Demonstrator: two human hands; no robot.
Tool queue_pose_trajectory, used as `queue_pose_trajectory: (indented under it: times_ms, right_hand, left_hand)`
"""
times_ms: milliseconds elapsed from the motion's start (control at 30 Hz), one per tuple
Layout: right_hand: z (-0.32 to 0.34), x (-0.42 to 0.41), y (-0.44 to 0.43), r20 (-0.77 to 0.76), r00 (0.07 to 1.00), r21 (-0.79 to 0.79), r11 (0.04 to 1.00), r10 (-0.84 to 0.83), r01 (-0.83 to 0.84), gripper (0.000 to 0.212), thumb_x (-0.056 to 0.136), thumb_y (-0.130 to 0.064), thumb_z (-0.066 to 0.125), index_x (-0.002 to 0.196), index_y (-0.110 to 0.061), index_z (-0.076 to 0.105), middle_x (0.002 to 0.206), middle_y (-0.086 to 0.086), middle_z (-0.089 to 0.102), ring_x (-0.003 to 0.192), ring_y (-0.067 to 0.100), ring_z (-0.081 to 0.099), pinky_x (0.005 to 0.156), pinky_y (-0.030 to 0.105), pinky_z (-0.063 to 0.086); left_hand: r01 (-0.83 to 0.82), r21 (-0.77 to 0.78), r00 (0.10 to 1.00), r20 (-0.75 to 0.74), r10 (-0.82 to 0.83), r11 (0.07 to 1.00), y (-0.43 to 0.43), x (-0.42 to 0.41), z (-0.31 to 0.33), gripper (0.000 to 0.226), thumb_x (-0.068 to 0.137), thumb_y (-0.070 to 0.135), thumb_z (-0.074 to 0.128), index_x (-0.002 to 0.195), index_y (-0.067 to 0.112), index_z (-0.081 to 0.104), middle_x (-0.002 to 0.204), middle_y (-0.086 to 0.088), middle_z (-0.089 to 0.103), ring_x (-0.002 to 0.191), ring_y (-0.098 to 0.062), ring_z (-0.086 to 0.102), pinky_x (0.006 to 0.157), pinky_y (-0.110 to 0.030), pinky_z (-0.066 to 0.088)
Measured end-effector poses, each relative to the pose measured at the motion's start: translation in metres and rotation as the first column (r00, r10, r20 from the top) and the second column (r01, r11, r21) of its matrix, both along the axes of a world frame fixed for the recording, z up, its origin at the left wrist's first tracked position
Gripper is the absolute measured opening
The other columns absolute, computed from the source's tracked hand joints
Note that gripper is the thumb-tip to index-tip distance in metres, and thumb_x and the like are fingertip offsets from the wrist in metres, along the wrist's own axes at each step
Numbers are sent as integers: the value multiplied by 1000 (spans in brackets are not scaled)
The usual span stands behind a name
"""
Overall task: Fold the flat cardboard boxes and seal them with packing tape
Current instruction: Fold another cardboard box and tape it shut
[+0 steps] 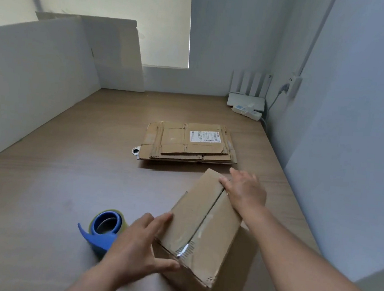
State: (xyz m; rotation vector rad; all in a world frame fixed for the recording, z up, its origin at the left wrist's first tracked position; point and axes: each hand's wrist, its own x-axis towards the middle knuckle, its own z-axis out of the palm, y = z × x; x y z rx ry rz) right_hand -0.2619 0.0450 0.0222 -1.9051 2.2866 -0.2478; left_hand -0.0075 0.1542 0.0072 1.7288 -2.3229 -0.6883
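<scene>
Nearest us, the left grip [139, 241], a bare hand, is spread wide against the near left corner of the box [203, 216]. Its fingers [164, 217] lie straight along the left edge of the top and its thumb reaches across the near face, so it steadies the box and is curled round nothing. The box stands folded on the counter [54, 179], turned at an angle to us. Its top flaps are closed and meet in a seam, and a strip of clear tape [185, 250] shines over the near end of that seam. Just left of the left grip sits the blue dispenser [105, 228] with its roll, partly hidden behind the hand. Farther along the box, the right grip [243, 190] lies flat on the far end of the top, fingers straight across the seam — pressing, holding nothing. Beyond the box, near it but apart, the flat boxes [189, 142] lie stacked on the counter, the top one bearing a white label [204, 137]. A small white thing [135, 151] peeks out at the stack's left edge — we cannot tell what it is. In the far right corner stand a white router [250, 92] and a power strip [248, 111], and white boards [115, 53] lean at the far left.
</scene>
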Motion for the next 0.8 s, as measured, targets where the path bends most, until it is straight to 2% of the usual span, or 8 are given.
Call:
queue_pose_trajectory:
  times_ms: [133, 267, 367, 467, 600, 700, 733, 800]
  right_hand:
    - [-8, 27, 18, -65, 997, -14, 999, 43, -44, 44, 103, -33, 24, 146, -25, 29, 151, 5, 29, 139, 25, 23, 114, 41, 19]
    - [-6, 25, 51, 30, 997, 89, 994, 65, -68, 45, 103, -38, 22, 148, -36, 20, 159, 0, 1, 146, 22, -3, 113, 52, 14]
    - [-4, 13, 76, 133, 981, 117, 980, 143, -158, 46, 101, -46, 28, 147, -45, 20, 160, 1, -6, 147, 24, -4, 117, 41, 12]
    - [-8, 0, 92, 251, 942, 121, 959, 221, -257, 49, 96, -53, 38, 143, -51, 25, 160, -2, -12, 146, 26, 3, 117, 36, 12]
    - [-13, -18, 95, 305, 891, 137, 911, 335, -389, 70, 83, -61, 53, 144, -53, 19, 158, -3, -21, 147, 21, -5, 120, 38, 10]
    - [-14, -20, 89, 279, 883, 159, 889, 377, -430, 80, 79, -59, 60, 145, -52, 16, 157, -6, -23, 147, 20, -5, 120, 40, 12]
    - [-14, -18, 86, 268, 882, 153, 886, 389, -437, 79, 80, -57, 61, 145, -52, 16, 157, -6, -23, 147, 20, -3, 119, 39, 13]
    - [-16, -12, 79, 235, 879, 140, 880, 415, -453, 77, 82, -56, 60, 145, -50, 16, 157, -4, -22, 147, 21, 1, 118, 38, 16]
  left_hand:
    - [-49, -54, 993, -114, 43, 997, 18, -44, -10, 95, 56, 85, 46, 134, 33, 25, 136, 22, 21, 122, -1, 38, 96, -22, 42]
    - [-198, -90, 976, -105, 189, 976, 18, -86, -12, 72, 73, 69, 58, 122, 24, 29, 130, 11, 33, 116, -13, 46, 84, -27, 46]
    - [-315, -114, 947, -107, 304, 942, 5, -101, -10, 67, 74, 64, 63, 115, 20, 34, 119, 5, 41, 106, -16, 51, 75, -30, 45]
    - [-328, -113, 943, -103, 317, 938, -6, -102, -7, 69, 72, 64, 66, 114, 19, 35, 116, 3, 40, 102, -20, 55, 75, -33, 47]
    - [-40, 19, 981, -189, 43, 999, -17, -56, -12, 83, 76, 52, 71, 141, 27, 25, 140, 8, 36, 114, -8, 50, 92, -30, 48]
    - [-58, 83, 964, -253, 77, 995, -24, 7, -18, 105, 64, 79, 59, 148, 33, 19, 148, 12, 34, 124, -2, 43, 103, -30, 42]
    - [-130, 72, 966, -214, 142, 989, -26, 27, -23, 112, 59, 87, 52, 150, 30, 20, 149, 10, 34, 129, -5, 40, 107, -31, 38]
    - [-226, 61, 973, 70, 222, 972, -25, 57, -31, 120, 57, 92, 45, 152, 24, 16, 154, 5, 28, 140, -14, 28, 113, -34, 27]
